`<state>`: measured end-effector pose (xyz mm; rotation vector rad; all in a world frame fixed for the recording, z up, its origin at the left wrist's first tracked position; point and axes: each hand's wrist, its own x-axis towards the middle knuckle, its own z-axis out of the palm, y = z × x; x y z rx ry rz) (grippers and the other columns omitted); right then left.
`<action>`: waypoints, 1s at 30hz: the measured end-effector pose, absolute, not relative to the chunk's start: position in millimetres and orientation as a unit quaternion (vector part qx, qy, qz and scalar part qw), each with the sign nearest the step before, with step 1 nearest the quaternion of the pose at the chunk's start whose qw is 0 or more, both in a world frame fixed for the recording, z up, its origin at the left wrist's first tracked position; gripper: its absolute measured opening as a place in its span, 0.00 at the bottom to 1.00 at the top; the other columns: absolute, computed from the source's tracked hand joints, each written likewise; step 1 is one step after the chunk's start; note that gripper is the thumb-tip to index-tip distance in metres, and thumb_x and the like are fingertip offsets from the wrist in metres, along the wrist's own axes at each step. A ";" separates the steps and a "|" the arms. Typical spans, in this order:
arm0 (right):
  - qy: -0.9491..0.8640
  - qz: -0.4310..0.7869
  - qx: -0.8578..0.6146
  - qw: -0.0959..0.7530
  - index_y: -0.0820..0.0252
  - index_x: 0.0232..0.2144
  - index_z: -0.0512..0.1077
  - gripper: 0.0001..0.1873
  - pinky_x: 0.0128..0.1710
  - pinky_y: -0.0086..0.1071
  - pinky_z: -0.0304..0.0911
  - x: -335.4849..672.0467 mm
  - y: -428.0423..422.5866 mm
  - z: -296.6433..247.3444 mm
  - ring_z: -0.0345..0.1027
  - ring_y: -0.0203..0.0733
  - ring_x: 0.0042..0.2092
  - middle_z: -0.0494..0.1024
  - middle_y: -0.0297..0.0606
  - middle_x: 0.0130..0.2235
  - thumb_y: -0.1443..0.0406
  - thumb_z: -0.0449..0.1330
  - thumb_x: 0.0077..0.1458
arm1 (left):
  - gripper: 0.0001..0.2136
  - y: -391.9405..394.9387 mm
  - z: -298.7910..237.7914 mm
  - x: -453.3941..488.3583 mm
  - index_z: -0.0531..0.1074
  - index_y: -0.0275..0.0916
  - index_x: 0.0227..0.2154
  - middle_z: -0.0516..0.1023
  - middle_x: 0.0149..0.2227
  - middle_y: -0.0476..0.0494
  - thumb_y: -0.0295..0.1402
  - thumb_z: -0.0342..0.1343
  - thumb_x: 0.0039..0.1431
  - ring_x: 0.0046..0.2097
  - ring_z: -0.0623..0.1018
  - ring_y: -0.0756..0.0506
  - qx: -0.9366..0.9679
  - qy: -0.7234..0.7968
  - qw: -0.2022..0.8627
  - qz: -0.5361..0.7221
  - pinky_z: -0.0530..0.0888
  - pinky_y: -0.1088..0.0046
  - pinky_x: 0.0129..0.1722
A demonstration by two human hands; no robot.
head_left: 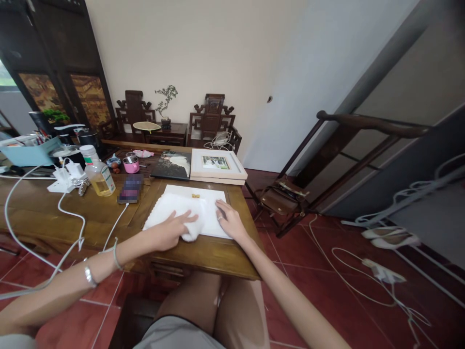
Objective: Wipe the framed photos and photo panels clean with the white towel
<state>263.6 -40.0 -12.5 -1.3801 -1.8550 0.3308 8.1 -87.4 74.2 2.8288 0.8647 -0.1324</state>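
Note:
A white fluffy cloth lies over the left part of a flat white board on the wooden table. My left hand presses on the cloth, whose near edge is bunched up under the fingers. On the board's right side rests my right hand, fingers stretched out and holding nothing. A small gold-coloured piece shows near the far edge of the board.
Behind the board lie a dark photo panel and a stack of white picture frames. To the left are a phone on a cable, a bottle of yellow liquid, a pink cup and a power strip. A chair stands right.

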 end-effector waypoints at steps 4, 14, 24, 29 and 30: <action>-0.726 0.137 -0.541 0.402 0.61 0.48 0.72 0.19 0.62 0.49 0.52 264.1 -39.5 -13.4 0.60 0.48 0.60 0.72 0.46 0.55 0.68 0.52 0.55 | 0.27 -19.5 66.2 0.3 0.71 0.38 0.45 0.45 0.67 0.41 0.11 0.42 0.43 0.67 0.43 0.38 0.925 0.368 0.082 -0.042 0.49 0.40 0.59; -0.728 0.133 -0.544 0.395 0.65 0.49 0.72 0.20 0.62 0.48 0.51 263.1 -40.4 -12.3 0.59 0.49 0.60 0.71 0.49 0.55 0.67 0.51 0.56 | 0.23 -46.3 75.0 -12.3 0.73 0.34 0.36 0.45 0.67 0.41 0.10 0.42 0.41 0.67 0.42 0.36 0.909 0.402 0.067 -0.083 0.50 0.40 0.59; -0.730 0.132 -0.548 0.386 0.66 0.49 0.72 0.20 0.63 0.48 0.51 262.6 -41.3 -10.4 0.59 0.49 0.61 0.71 0.49 0.55 0.67 0.51 0.56 | 0.24 -83.9 82.5 -27.3 0.73 0.37 0.37 0.50 0.66 0.45 0.11 0.42 0.40 0.67 0.44 0.40 0.924 0.361 0.099 -0.084 0.50 0.42 0.60; -0.729 0.135 -0.548 0.387 0.66 0.49 0.72 0.20 0.63 0.48 0.51 262.8 -42.0 -9.5 0.59 0.49 0.61 0.71 0.50 0.55 0.67 0.51 0.56 | 0.18 -9.6 83.4 -10.1 0.71 0.34 0.34 0.48 0.66 0.42 0.11 0.42 0.44 0.67 0.45 0.38 0.907 0.400 0.100 -0.081 0.50 0.38 0.57; -0.729 0.135 -0.547 0.389 0.65 0.49 0.72 0.20 0.62 0.48 0.51 262.9 -42.0 -9.7 0.59 0.49 0.60 0.71 0.49 0.55 0.67 0.51 0.56 | 0.18 2.4 81.4 -7.4 0.71 0.33 0.34 0.47 0.66 0.41 0.11 0.42 0.45 0.67 0.45 0.38 0.906 0.405 0.093 -0.075 0.50 0.37 0.57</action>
